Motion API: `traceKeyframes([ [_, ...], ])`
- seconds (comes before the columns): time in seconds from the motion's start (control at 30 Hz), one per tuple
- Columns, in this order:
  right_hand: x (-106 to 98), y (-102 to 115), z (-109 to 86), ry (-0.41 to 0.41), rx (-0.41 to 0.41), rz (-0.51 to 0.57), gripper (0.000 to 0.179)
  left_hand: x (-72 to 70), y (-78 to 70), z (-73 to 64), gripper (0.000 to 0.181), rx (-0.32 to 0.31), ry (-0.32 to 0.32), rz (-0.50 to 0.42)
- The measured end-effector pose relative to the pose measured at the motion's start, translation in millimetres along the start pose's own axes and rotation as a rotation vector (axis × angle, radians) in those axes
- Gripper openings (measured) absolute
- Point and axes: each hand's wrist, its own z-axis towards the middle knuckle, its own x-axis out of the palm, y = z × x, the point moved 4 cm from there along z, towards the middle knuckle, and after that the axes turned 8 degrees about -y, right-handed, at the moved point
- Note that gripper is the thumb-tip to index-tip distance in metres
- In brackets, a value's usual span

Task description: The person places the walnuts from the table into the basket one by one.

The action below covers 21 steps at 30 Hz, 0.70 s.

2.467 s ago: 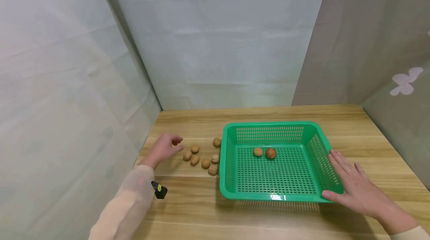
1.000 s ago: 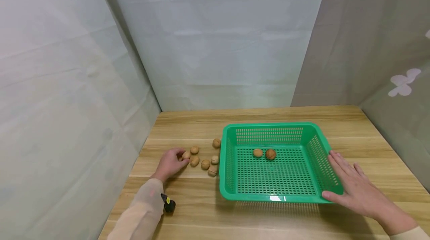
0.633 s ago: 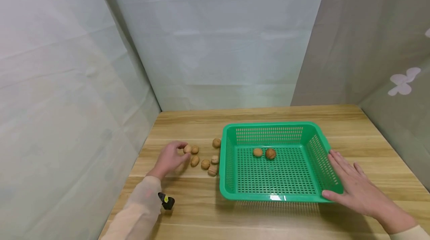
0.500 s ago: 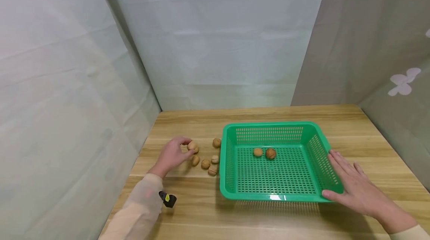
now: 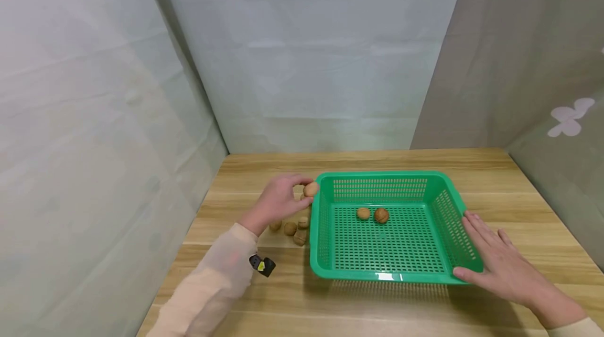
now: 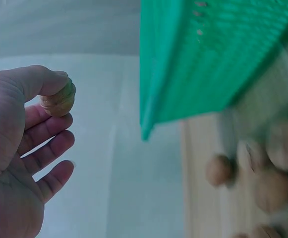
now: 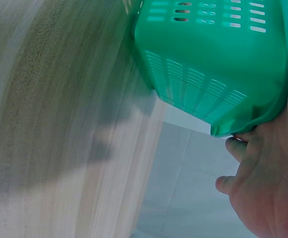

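Note:
My left hand (image 5: 279,196) pinches a walnut (image 5: 311,189) between thumb and fingers, above the left rim of the green basket (image 5: 384,277). In the left wrist view the walnut (image 6: 59,101) sits at the thumb tip, and the other fingers are spread apart. My right hand (image 5: 502,266) rests on the basket's right rim with fairly straight fingers, its thumb at the near corner. Inside the basket lie a pale walnut (image 5: 363,213) and a darker walnut (image 5: 381,215). Several walnuts (image 5: 290,229) lie on the table left of the basket, partly hidden by my left hand.
The wooden table (image 5: 264,295) runs back to a pale cloth wall (image 5: 321,64). More cloth hangs on both sides. A small black device (image 5: 262,264) is worn on my left wrist.
My left hand has pinched a walnut from the table's left group, lifted it and carried it right to the basket's rim. The right hand and basket have stayed in place.

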Motion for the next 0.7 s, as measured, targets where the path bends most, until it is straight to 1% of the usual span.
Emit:
traceKeyframes([
  [0.17,0,-1,-0.3,0.005,0.004,0.0,0.102,6.7,-27.0,26.1,0.035,0.049,0.037,-0.009],
  [0.3,0,-1,-1.2,0.005,0.001,0.002,0.103,18.4,-42.8,49.1,0.032,0.092,0.073,-0.021],
  [0.4,0,-2,-1.6,0.004,0.0,0.007,0.103,29.5,-52.1,64.0,0.033,0.104,0.115,-0.04],
  [0.53,1,-2,-1.9,-0.001,-0.003,0.011,0.103,45.5,-63.4,79.5,0.03,0.105,0.166,-0.079],
  [0.7,1,-3,-1.5,0.0,-0.005,0.017,0.103,71.1,-72.2,92.8,0.028,0.118,0.206,-0.091],
])
